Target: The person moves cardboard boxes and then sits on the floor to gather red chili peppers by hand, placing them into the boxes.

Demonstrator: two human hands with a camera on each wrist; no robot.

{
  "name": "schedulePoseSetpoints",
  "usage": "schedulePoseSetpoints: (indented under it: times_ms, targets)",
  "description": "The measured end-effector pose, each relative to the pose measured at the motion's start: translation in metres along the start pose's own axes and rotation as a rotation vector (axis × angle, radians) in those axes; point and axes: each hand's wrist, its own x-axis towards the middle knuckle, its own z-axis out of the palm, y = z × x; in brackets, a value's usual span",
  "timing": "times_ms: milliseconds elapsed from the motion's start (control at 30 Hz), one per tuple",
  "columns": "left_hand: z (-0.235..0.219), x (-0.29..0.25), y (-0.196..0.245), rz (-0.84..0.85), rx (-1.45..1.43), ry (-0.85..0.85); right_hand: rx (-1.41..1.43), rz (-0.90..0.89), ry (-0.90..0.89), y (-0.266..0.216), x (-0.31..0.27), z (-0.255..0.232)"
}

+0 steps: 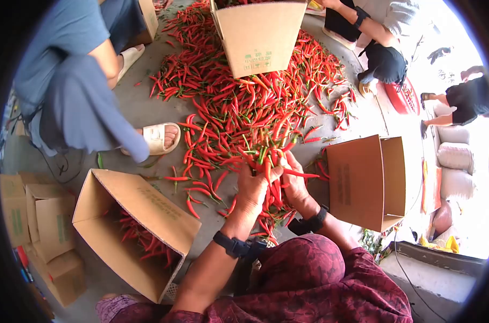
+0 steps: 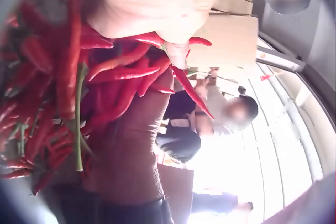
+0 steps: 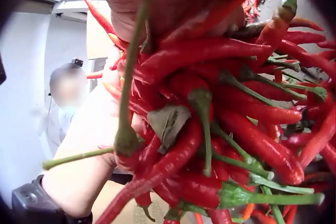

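In the head view both hands meet above the near end of a long heap of red chili peppers [image 1: 239,107]. The left hand [image 1: 252,188] grips a bunch of peppers, with green stems pointing away from the body. Close against it, the right hand [image 1: 294,185] holds peppers of the same bunch, one sticking out to the right. The left wrist view shows peppers [image 2: 126,74] between the two hands. In the right wrist view, the bunch [image 3: 210,108] fills the middle, with a dry leaf piece [image 3: 169,124] among the stems.
An open carton [image 1: 137,199] with peppers inside lies at the left, another carton [image 1: 357,180] at the right. A third [image 1: 260,37] stands on the heap. Other people sit at the upper left and upper right; smaller boxes [image 1: 56,226] are stacked far left.
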Motion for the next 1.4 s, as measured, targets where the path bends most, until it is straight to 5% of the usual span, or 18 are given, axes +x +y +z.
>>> schedulePoseSetpoints:
  times_ms: [167, 367, 500, 667, 767, 967, 1033, 1100, 1133, 1233, 1300, 1367, 1400]
  targets:
    - [0.017, -0.029, 0.042, 0.139, 0.034, -0.069, 0.129, -0.122, 0.017, -0.057, -0.019, 0.033]
    - [0.029, -0.094, 0.135, 0.441, 0.230, 0.062, 0.017, -0.244, -0.279, -0.122, -0.029, 0.062]
    - [0.010, -0.132, 0.181, 0.592, 0.004, -0.010, 0.099, -0.338, -0.535, -0.152, -0.028, 0.129]
    - [-0.040, -0.185, 0.228, 0.715, -0.169, 0.068, 0.428, -0.417, -0.831, -0.134, -0.034, 0.245]
    - [-0.087, -0.213, 0.245, 0.745, 0.115, 0.203, 0.615, -0.407, -0.989, -0.105, -0.041, 0.309]
    - [-0.185, -0.193, 0.192, 0.587, -0.099, 0.489, 0.182, -0.115, -0.984, -0.049, -0.049, 0.336]
    - [-0.216, -0.183, 0.166, 0.489, 0.244, 0.546, -0.885, -0.220, -0.937, -0.030, -0.036, 0.323]
    - [-0.228, -0.191, 0.156, 0.337, 0.470, 0.487, -1.021, -0.332, -1.133, -0.021, -0.022, 0.312]
    - [-0.237, -0.189, 0.153, 0.434, 0.746, 0.532, -1.071, -0.342, -1.197, -0.055, -0.028, 0.316]
    - [-0.223, -0.200, 0.178, 0.140, 0.852, 0.596, -0.933, -0.355, -1.315, -0.109, -0.029, 0.304]
    - [-0.221, -0.201, 0.179, 0.239, 0.923, 0.618, -0.668, -0.476, -1.293, -0.130, -0.022, 0.295]
    - [-0.209, -0.205, 0.195, 0.280, 0.955, 0.594, -0.709, -0.553, -1.202, -0.143, -0.003, 0.274]
    - [-0.206, -0.207, 0.200, 0.327, 0.898, 0.616, -0.743, -0.352, -1.186, -0.148, 0.009, 0.258]
